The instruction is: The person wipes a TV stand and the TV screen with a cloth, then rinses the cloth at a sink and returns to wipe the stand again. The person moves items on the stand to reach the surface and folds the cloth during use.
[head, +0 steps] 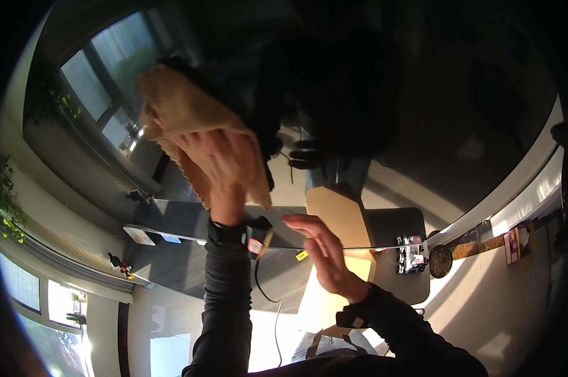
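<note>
My left hand holds a tan cloth with a serrated edge against a large, glossy black screen. The fingers are spread over the cloth, and their tips are partly hidden by its fold. My right hand is empty, held in the air with fingers apart in front of the screen's lower edge. Behind and below it lies an open-looking cardboard piece or box, also mirrored in the screen. A black device with a cable is strapped to my left wrist.
A dark grey tabletop runs below the screen. On it stand a model car at right and a small black-and-red figurine at left. A round brown object sits beyond the right end. Trailing plants hang at far left.
</note>
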`<state>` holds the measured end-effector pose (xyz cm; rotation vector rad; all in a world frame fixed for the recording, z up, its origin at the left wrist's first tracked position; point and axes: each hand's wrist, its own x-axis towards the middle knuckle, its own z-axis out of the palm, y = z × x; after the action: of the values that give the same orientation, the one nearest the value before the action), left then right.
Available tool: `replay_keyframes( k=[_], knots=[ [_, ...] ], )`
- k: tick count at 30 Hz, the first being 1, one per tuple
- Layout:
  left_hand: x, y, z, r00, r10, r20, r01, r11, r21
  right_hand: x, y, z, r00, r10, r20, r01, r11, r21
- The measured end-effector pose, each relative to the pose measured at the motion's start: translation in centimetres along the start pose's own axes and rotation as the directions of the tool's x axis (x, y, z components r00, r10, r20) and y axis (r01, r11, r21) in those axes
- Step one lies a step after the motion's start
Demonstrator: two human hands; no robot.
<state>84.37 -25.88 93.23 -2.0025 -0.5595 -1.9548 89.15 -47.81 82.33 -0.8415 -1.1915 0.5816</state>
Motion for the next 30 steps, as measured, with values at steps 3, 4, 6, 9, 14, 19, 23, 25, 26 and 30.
replay_keyframes(
  k=[3, 4, 6, 9, 14, 19, 23, 25, 26, 30],
  knots=[
    [-3.5, 3.6, 1.2, 0.993, 0.064, 0.099, -0.065, 0.998, 0.008, -2.0, -0.1, -2.1, 0.938, -0.155, -0.310, 0.105, 0.980, -0.170],
    [-5.0, 4.9, 1.5, 0.974, 0.157, 0.164, -0.145, 0.986, -0.085, -2.5, -0.1, -2.6, 0.874, -0.209, -0.439, 0.128, 0.970, -0.207],
    [-8.6, 8.1, 2.3, 0.901, 0.308, 0.307, -0.250, 0.944, -0.214, -3.1, -0.4, -3.9, 0.721, -0.248, -0.647, 0.164, 0.968, -0.189],
    [-13.7, 11.9, 2.8, 0.634, 0.645, 0.427, -0.577, 0.762, -0.294, -3.4, -1.1, -5.2, 0.582, -0.275, -0.766, 0.187, 0.961, -0.203],
    [-14.6, 9.3, 1.6, 0.499, 0.720, 0.482, -0.600, 0.688, -0.407, -3.8, -2.2, -6.4, 0.623, -0.301, -0.722, 0.198, 0.953, -0.227],
    [-3.1, 1.8, -1.5, 0.881, 0.298, 0.367, -0.281, 0.955, -0.100, -4.8, -2.2, -6.6, 0.682, -0.302, -0.666, 0.139, 0.948, -0.287],
    [8.5, -3.3, -2.0, 0.999, 0.034, -0.042, -0.024, 0.977, 0.213, -5.6, -2.8, -7.9, 0.701, -0.333, -0.631, 0.095, 0.920, -0.381],
    [10.7, -3.4, -2.0, 0.993, -0.074, -0.091, 0.088, 0.983, 0.161, -5.6, -3.7, -10.3, 0.688, -0.427, -0.587, 0.094, 0.855, -0.511],
    [11.1, -3.0, -1.5, 0.987, -0.082, -0.136, 0.102, 0.984, 0.144, -5.6, -4.6, -12.3, 0.645, -0.533, -0.548, 0.058, 0.749, -0.660],
    [8.3, 1.7, 0.6, 0.999, -0.048, -0.002, 0.046, 0.955, 0.292, -6.4, -8.7, -23.1, 0.328, -0.749, -0.575, -0.246, 0.520, -0.818]
  ],
)
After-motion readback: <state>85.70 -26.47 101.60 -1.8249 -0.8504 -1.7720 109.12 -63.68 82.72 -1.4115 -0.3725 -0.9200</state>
